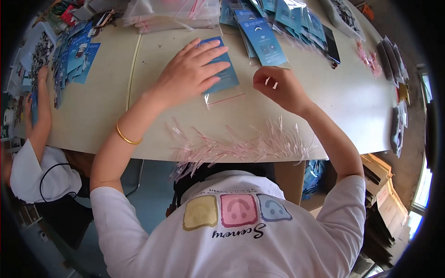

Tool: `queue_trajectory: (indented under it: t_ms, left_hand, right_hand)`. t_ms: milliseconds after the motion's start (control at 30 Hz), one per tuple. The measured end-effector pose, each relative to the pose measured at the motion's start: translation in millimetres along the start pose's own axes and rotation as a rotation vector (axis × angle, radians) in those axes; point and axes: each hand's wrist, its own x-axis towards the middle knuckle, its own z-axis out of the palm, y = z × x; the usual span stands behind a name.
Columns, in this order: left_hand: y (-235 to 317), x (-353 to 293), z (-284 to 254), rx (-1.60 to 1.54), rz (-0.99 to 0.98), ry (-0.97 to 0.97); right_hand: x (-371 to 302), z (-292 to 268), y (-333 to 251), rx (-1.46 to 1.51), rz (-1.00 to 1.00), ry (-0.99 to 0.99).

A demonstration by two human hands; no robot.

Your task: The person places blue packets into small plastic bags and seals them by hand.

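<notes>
My left hand [197, 69] lies with its fingers spread over a blue card in a clear sleeve [228, 76], flat on the table; its palm and fingers hide part of the card. Clear film with a thin red line [226, 101] shows just below the card. My right hand [283, 90] is closed, thumb and forefinger curled together in a loop, and whatever they may pinch is hidden. Right above its knuckles lies the lower edge of another blue sleeved card [265, 44], part of an overlapping heap.
Thin clear-and-pink plastic strips [245, 144] pile along the near table edge. Clear bags [171, 14] are stacked at the back. More blue packets [299, 21], a black phone [331, 46] and a bin of small parts [344, 18] lie far right. A co-worker's arm [42, 109] reaches in at left.
</notes>
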Motion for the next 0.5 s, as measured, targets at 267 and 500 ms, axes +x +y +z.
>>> queue_trajectory:
  t_ms: [267,500]
  left_hand:
    - [24,-3,38,-0.252,-0.062,-0.242]
    - [19,0,34,-0.276,-0.055,-0.28]
  right_hand:
    - [-20,21,-3,-0.04,-0.158,-0.004]
    - [-6,16,-3,-0.126,-0.179,-0.152]
